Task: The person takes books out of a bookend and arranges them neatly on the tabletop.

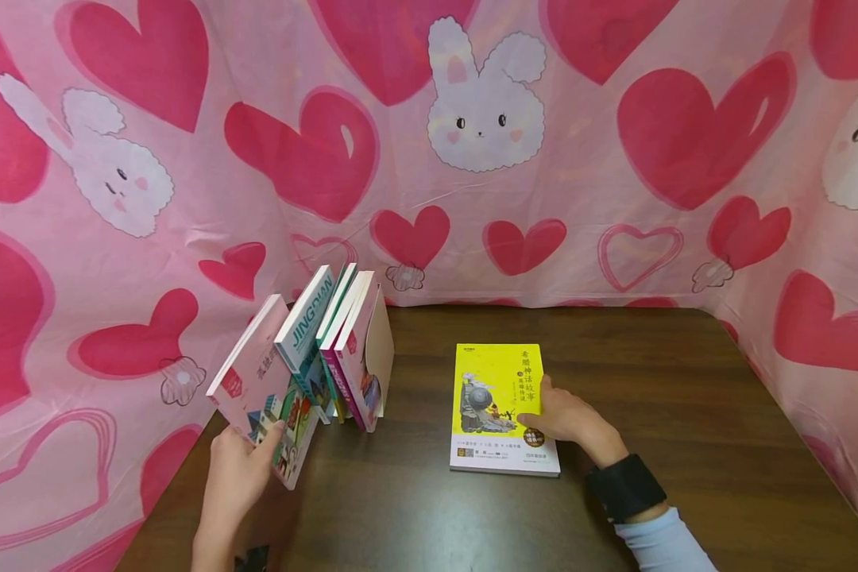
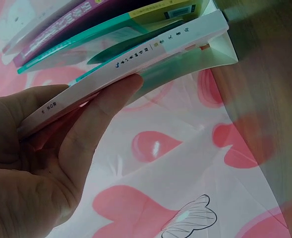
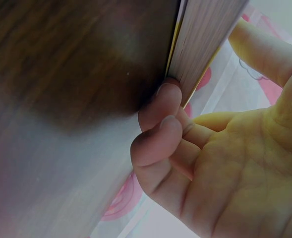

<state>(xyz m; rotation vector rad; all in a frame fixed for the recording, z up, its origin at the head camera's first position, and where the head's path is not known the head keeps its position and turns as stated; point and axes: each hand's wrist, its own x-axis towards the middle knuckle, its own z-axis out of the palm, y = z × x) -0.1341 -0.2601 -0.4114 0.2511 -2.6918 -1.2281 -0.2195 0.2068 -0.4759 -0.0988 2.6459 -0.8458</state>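
Observation:
My left hand (image 1: 237, 470) grips a pink book (image 1: 263, 380) at the left end of a row of upright books. Its thumb lies on the cover, and in the left wrist view the book's pale spine (image 2: 131, 65) runs between thumb and fingers. A yellow book (image 1: 496, 401) with a white lower band lies on the table to the right. On its right edge is my right hand (image 1: 568, 415), thumb over the cover. From the right wrist, curled fingertips (image 3: 161, 105) show at the edge of the page block (image 3: 198, 42), pinching the book.
Beside the pink book stand a teal-lettered book (image 1: 306, 326) and several thinner ones, leaning a little. A cream bookend (image 1: 380, 349) closes the row's right side. The brown table (image 1: 658, 373) meets a pink heart-patterned cloth (image 1: 586, 238) at the back and sides.

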